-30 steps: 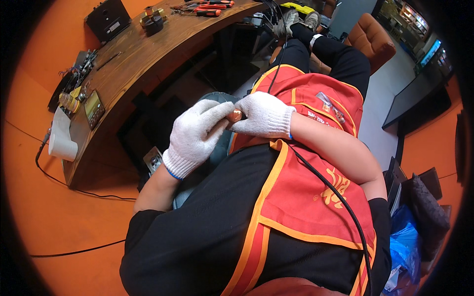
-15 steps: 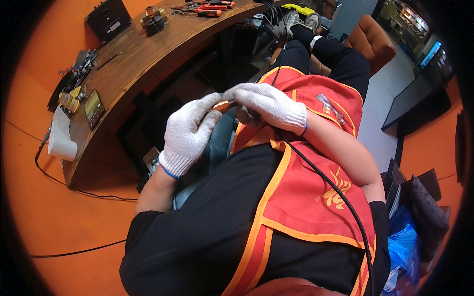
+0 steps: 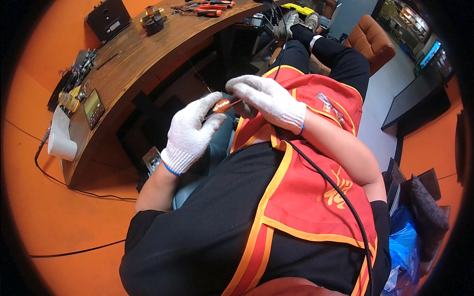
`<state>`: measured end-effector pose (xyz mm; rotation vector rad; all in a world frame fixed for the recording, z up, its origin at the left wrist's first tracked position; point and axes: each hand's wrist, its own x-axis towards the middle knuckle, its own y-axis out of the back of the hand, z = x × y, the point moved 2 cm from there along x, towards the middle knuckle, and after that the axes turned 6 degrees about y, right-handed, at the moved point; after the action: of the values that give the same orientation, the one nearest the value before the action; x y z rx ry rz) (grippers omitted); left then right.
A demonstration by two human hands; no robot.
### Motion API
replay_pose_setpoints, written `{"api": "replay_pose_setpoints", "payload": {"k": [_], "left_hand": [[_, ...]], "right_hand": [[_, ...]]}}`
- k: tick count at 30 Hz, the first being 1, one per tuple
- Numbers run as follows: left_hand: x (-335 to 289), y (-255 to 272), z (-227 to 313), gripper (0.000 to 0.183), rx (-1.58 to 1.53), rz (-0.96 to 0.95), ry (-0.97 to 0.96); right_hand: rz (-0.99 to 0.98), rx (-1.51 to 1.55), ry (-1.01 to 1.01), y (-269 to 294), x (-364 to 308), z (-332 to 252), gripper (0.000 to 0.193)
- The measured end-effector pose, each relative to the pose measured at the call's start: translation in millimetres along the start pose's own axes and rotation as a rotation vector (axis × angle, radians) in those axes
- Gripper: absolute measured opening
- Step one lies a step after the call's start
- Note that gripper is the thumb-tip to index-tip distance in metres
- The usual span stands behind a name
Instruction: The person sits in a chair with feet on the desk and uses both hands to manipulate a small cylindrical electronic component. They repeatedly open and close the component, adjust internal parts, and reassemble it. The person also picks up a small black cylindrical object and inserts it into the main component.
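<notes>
Between my two white-gloved hands is a small copper wire coil (image 3: 221,106), wound on a dark core. My left hand (image 3: 190,129) pinches it from the left, thumb below and fingers above. On the other side my right hand (image 3: 270,101) closes over the dark end beside the coil, its fingers bent and its thumb underneath. A thin reddish strand runs from the winding toward the right fingers. A fine wire (image 3: 196,71) rises from the left fingertips toward the bench. What lies inside the right fingers is partly hidden.
A curved wooden bench (image 3: 140,52) spans the upper left. On it are red-handled tools (image 3: 210,11), a phone-like device (image 3: 93,109) and a white paper roll (image 3: 61,138). A black cable (image 3: 340,195) crosses my red apron. A brown chair (image 3: 370,42) stands beyond my legs.
My right hand has opened slightly and shifted, so more of the coil and its dark core shows. My left hand keeps its pinch, lowered a little.
</notes>
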<state>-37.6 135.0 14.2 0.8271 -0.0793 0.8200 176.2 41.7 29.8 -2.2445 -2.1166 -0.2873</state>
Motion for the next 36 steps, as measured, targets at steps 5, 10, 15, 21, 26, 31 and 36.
{"api": "replay_pose_setpoints", "payload": {"k": [5, 10, 15, 21, 26, 31, 36], "left_hand": [[1.1, 0.0, -2.1, 0.047, 0.034, 0.015, -0.015], [1.7, -0.5, -6.5, 0.047, 0.065, -0.018, 0.016], [0.5, -2.9, -7.6, 0.047, 0.041, -0.039, 0.026], [2.9, -3.4, -7.0, 0.045, 0.094, -0.055, 0.000], [1.4, -3.0, -5.3, 0.044, 0.136, -0.106, 0.042], [3.0, -3.7, -3.2, 0.044, 0.154, -0.114, 0.036], [3.3, -3.4, -2.1, 0.041, 0.159, -0.162, 0.123]], "right_hand": [[-0.074, -0.064, -0.131, 3.1, 1.7, 2.9, 0.035], [-0.098, -0.111, 0.193, -6.6, 3.1, 2.8, 0.029], [-0.086, -0.069, -0.037, -0.3, -0.9, 2.8, 0.027], [-0.103, -0.230, 0.246, -4.5, 3.8, 10.7, 0.033], [-0.085, -0.298, 0.173, -3.3, 2.8, 6.8, 0.032], [-0.113, -0.269, -0.032, -1.0, -3.6, 2.7, 0.032], [-0.133, -0.278, 0.194, -9.2, -0.8, 5.1, 0.030]]}}
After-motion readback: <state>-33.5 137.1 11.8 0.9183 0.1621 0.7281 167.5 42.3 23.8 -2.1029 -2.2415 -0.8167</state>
